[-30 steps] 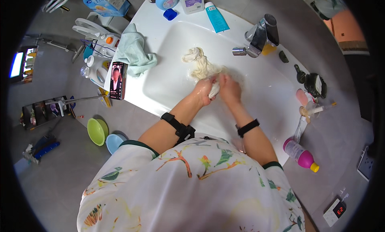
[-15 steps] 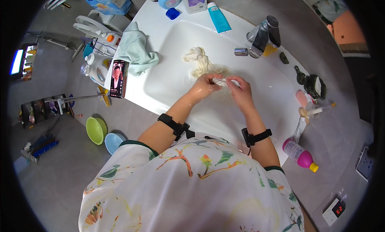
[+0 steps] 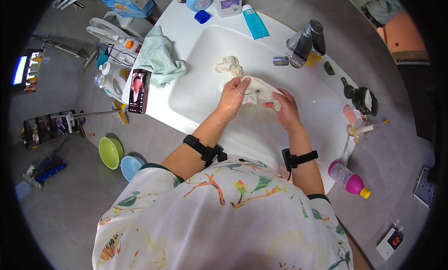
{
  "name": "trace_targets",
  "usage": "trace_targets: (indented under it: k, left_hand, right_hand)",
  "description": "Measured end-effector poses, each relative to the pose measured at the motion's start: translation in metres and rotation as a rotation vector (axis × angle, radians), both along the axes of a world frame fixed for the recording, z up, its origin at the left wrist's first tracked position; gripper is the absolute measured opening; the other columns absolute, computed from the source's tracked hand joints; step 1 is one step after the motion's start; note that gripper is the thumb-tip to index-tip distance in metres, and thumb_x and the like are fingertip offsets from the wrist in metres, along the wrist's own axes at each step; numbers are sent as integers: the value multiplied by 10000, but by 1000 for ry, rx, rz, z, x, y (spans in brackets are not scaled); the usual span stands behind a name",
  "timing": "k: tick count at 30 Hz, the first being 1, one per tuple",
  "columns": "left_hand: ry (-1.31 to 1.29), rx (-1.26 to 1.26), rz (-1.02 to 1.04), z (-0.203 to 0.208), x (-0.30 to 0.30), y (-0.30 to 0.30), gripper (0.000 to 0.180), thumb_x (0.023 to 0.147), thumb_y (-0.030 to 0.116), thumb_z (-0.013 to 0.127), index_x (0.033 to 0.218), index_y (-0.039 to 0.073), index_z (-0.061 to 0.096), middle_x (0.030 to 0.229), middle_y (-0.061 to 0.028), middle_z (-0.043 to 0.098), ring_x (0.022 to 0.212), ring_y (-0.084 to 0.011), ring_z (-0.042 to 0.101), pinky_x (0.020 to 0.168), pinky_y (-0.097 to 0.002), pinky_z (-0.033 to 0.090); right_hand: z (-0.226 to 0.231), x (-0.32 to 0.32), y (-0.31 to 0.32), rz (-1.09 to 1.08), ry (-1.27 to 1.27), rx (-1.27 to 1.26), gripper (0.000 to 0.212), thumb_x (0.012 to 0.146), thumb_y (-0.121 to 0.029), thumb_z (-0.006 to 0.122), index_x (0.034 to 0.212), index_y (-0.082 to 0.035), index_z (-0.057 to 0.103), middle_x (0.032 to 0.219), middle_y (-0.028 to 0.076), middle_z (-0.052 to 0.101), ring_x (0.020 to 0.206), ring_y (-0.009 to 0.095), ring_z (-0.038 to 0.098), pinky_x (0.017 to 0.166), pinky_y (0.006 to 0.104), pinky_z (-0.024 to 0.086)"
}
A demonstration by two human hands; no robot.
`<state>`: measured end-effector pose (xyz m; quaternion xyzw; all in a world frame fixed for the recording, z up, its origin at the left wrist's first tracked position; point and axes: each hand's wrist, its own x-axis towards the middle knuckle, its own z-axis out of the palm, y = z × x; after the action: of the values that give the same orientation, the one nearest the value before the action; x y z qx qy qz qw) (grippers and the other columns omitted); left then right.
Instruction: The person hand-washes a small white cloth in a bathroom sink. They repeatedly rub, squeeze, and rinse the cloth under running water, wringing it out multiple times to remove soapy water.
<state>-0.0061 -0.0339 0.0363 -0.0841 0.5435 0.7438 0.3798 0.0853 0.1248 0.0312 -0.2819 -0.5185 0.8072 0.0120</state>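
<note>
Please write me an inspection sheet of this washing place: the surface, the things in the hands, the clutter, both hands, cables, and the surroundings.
Surface: white sink, basin wet.
Job's things: pale wet cloth stretched between both hands; its twisted end lies in the basin.
Clutter: green towel, phone, blue tube, bottles on the rim; pink bottle at right.
Hands: left hand and right hand both grip the cloth.
Cables: nothing seen.
Surroundings: grey tile floor, green basin and blue basin.
</note>
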Motion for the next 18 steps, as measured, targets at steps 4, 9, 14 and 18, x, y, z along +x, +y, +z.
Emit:
trace_targets:
  k: [4,9,14,18]
  left_hand:
    - [-49,37,141,-7,6,9,347,942,303,538,1101,-5,557,774,-14,609,686,-88,551,609,-238,459]
    - [-271,89,153,-24,19,13,357,980,302,410,1138,23,566,933,-66,594,832,-137,551,754,-279,448]
    - [-23,-10,-25,-65,31,13,432,973,310,387,1332,77,445,882,-30,597,811,-155,559,709,-337,476]
    - [-547,446,121,-56,24,8,334,964,287,388,1170,70,538,949,-50,607,835,-167,569,748,-336,477]
  right_hand:
    - [9,-5,-13,-18,10,160,269,826,-75,523,1086,-29,576,1020,56,600,749,154,586,603,300,494]
    - [15,-16,-74,110,304,1131,159,830,-157,558,920,-43,624,855,152,645,700,301,634,615,421,506]
    - [13,-46,-45,232,-310,1046,285,869,-330,536,791,-80,648,736,176,638,696,376,622,647,454,496]
    - [22,-22,-76,306,141,1191,434,903,-417,482,829,-45,692,724,214,635,698,382,625,670,421,491]
